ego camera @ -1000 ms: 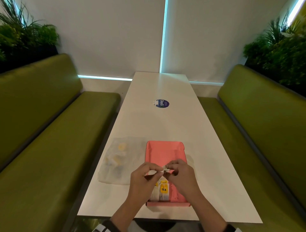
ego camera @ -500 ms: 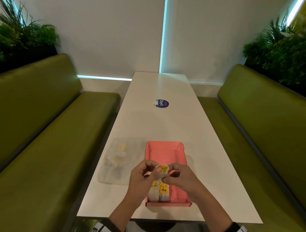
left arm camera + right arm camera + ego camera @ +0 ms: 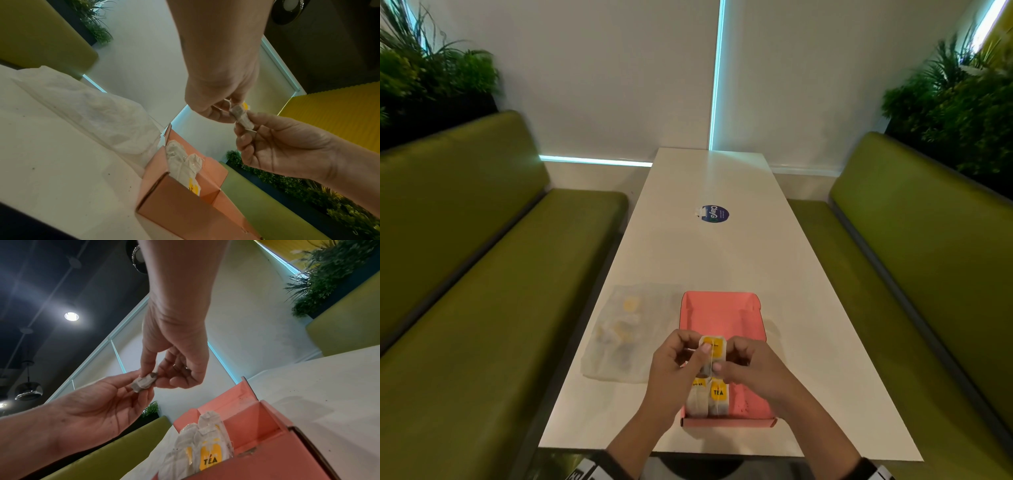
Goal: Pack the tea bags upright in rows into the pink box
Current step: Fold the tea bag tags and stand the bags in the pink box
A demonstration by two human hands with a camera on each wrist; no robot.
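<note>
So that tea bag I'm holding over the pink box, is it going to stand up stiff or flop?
The tea bag looks crumpled between the left hand and right hand, so probably floppy. Likely very light. It'll probably need the bags in the pink box for support.

White table (image 3: 722,260) runs toward 12; green benches (image 3: 482,274) at 9 and 3, plants (image 3: 962,102) behind, white wall (image 3: 602,68) at 12.

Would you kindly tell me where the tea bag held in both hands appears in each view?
Head: held tea bag low centre, above the pink box.
Left wrist: right of centre.
Right wrist: left of centre.
Shared landmark: the pink box.
</note>
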